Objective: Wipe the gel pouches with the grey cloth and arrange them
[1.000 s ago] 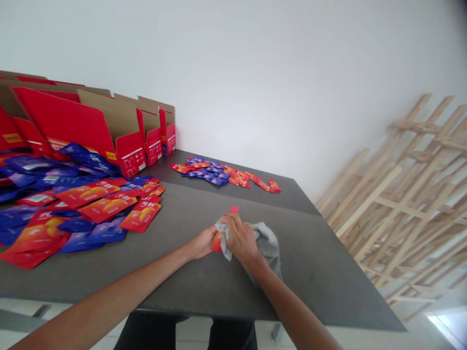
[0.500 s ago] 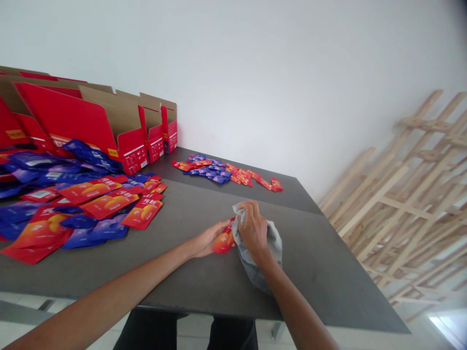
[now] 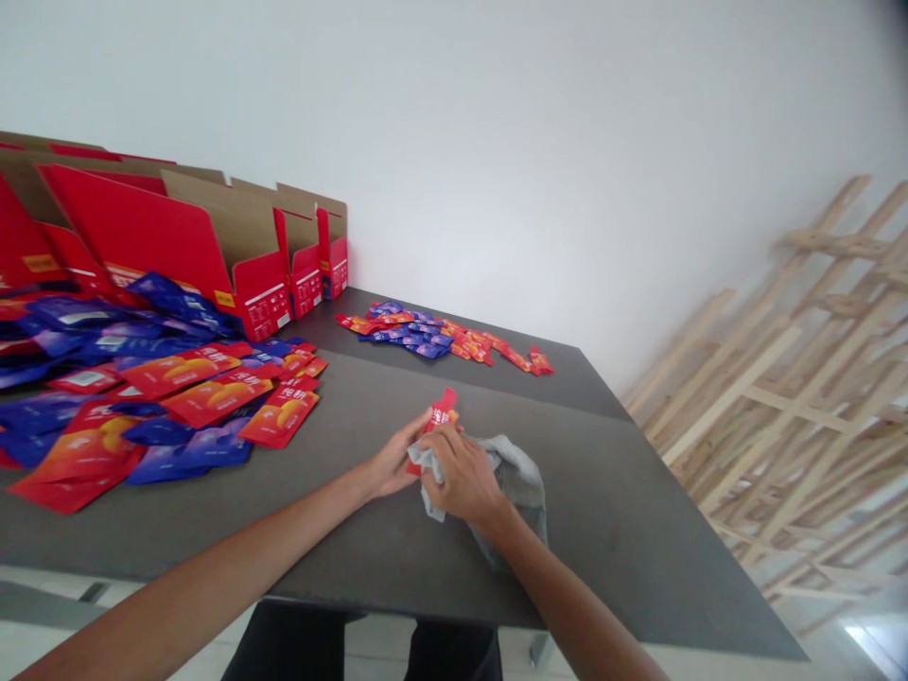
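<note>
Above the near part of the grey table (image 3: 340, 530), my left hand (image 3: 392, 462) is closed on a red pouch (image 3: 443, 405) with an orange print. Its narrow top end sticks up past my fingers. My right hand (image 3: 461, 473) grips a grey cloth (image 3: 521, 473) and presses a bunched part of it against the pouch's lower front. The rest of the cloth trails to the right, behind my right wrist and down onto the table. Most of the pouch's face is hidden by my right fingers and the cloth.
Red and blue pouches (image 3: 219, 392) lie heaped at the left, before open red cartons (image 3: 262, 284). A smaller row of pouches (image 3: 418, 333) lies near the wall (image 3: 539, 170). Wooden frames (image 3: 794, 407) lean right of the table.
My right hand, with the cloth, has moved left and down from the pouch's top to its lower front. The pouch's top end now shows. My left hand keeps its hold.
</note>
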The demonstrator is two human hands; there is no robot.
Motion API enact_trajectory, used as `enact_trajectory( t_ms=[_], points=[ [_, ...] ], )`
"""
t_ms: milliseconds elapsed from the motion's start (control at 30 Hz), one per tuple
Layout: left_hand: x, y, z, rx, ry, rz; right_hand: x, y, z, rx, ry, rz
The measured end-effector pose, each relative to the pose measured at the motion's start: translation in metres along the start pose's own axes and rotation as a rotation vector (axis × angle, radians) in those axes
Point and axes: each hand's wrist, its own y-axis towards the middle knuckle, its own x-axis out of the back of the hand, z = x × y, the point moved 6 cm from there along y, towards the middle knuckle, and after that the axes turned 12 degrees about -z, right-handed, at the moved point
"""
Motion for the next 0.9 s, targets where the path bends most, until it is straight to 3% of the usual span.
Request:
enact_trajectory(
  t_ms=[200,333,433,533,700,900],
  points=[
    [0.010,0.005,0.001,-0.104,0.232,-0.036,0.042,-0.001,-0.035,-0.229,0.101,-0.388],
    [0.025,0.007,0.001,-0.092,0.296,-0.178,0.068,-0.005,-0.056,-0.345,0.003,-0.656],
    [0.027,0.008,0.003,-0.052,0.250,-0.200,0.072,-0.009,-0.062,-0.391,-0.005,-0.741],
    [0.020,0.009,0.008,-0.024,0.154,-0.126,0.055,-0.010,-0.055,-0.337,0.088,-0.646],
    [0.015,0.011,0.012,0.023,0.047,-0.071,0.013,-0.006,-0.029,-0.200,0.171,-0.274],
    [0.016,0.009,0.001,0.047,-0.026,-0.090,-0.001,-0.004,-0.009,-0.103,0.032,0.028]
  ],
)
